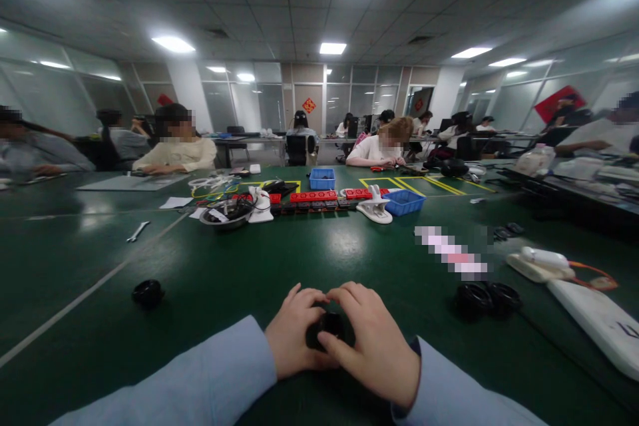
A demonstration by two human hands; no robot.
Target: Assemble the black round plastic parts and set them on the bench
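Observation:
My left hand (293, 334) and my right hand (377, 336) come together low in the middle of the view. Both are curled around a small black round part (331, 325) with a hollow-looking top. The right thumb lies across its near side, and the left fingers wrap its left side. Most of its lower body is hidden by my fingers. A similar black round part (148, 293) sits on the green table to the left. Two more black ring-shaped parts, a nearer one (472, 299) and its neighbour (504, 297), lie to the right.
A wrench (138, 231) lies on the green table (224, 266). Farther off are a metal bowl (227, 215), red power strips (312, 196), white clamp-like stands (377, 206) and blue baskets (405, 202). A white flat device (594, 319) is at right. Several people sit around.

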